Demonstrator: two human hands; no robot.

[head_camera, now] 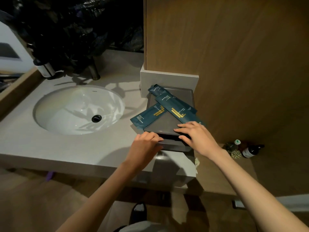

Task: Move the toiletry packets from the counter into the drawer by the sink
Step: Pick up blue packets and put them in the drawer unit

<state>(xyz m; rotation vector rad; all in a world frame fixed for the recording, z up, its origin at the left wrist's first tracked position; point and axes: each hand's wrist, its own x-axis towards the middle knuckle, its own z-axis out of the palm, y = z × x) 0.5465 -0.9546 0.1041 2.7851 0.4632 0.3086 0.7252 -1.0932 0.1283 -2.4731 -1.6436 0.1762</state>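
A dark drawer box sits on the grey counter right of the sink, against the wood wall. Three teal toiletry packets with gold marks lie across its lid: one long packet runs diagonally, a second packet hangs off the left edge, and a third packet peeks out at the back. My left hand curls over the front left corner of the drawer front, which is slid out slightly. My right hand lies flat on the lid's front right corner, touching the long packet's end.
The white oval sink fills the counter's left, with a faucet base and dark foliage behind. A wood panel rises on the right. Small bottles stand on a low shelf at the right. A foot shows on the floor below.
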